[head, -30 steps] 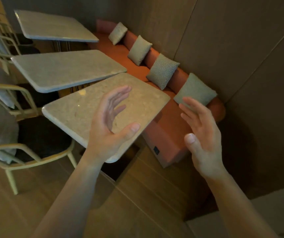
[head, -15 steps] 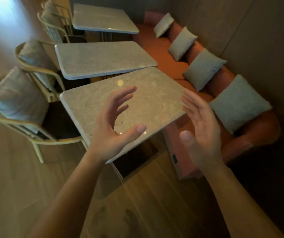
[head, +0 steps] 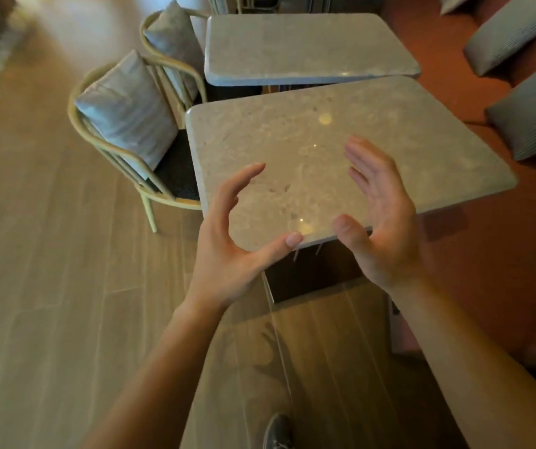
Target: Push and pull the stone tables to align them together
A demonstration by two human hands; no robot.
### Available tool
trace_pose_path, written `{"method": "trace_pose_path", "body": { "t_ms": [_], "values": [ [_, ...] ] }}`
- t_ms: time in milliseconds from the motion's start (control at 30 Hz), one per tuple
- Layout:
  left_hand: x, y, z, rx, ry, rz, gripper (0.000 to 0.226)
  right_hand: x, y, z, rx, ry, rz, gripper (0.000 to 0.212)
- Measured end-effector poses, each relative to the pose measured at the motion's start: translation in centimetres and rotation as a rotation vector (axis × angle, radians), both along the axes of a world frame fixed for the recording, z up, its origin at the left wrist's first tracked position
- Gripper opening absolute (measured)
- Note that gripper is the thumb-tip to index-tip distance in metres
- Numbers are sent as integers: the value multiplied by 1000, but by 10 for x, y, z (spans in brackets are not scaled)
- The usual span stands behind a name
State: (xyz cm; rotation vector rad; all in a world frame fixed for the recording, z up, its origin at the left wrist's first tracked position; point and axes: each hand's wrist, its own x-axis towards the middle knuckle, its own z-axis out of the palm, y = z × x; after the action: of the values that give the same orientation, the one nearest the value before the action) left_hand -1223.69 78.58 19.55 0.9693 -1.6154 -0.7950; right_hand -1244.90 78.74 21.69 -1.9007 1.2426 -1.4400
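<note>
Just beside the far table (head: 305, 47), the near stone table (head: 341, 150) sits skewed. The left hand (head: 227, 244) and right hand (head: 381, 222) hover spread over its edge opposite that table, grasping nothing. Likely heavy, rigid, smooth: grip the rim.

I seem to be in a café or restaurant dining area. A beige rectangular stone table top (head: 325, 150) fills the middle of the frame, and a second grey stone table top (head: 305, 43) stands just beyond it at the top, in a row. Along the right edge runs a long orange-red upholstered bench (head: 487, 260) lined with grey ribbed cushions (head: 532, 118). At the left, pale bentwood chairs (head: 176, 173) with grey back pillows (head: 124, 105) stand on a brown wood-plank floor (head: 49, 270).
</note>
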Motion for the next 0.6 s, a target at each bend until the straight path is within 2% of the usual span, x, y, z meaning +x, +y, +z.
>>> {"method": "trace_pose_path", "body": {
  "t_ms": [200,333,433,500,533,600],
  "values": [
    [-42,-50,-95,-16,-39,110,82,-27,-57,-101,19,114,27,80],
    [-60,-72,-150,44,-123,129,98,-51,-90,-162,57,169,28,79],
    [-66,-84,-184,106,-333,166,109,-63,-107,-197,129,227,46,86],
    [-71,-88,-203,158,-540,242,116,-70,-116,-214,167,244,91,89],
    [-76,-89,-211,159,-682,296,118,-74,-120,-221,170,292,110,91],
    [-85,-91,-222,131,-938,396,117,-81,-126,-233,106,504,91,94]
  ]
}}
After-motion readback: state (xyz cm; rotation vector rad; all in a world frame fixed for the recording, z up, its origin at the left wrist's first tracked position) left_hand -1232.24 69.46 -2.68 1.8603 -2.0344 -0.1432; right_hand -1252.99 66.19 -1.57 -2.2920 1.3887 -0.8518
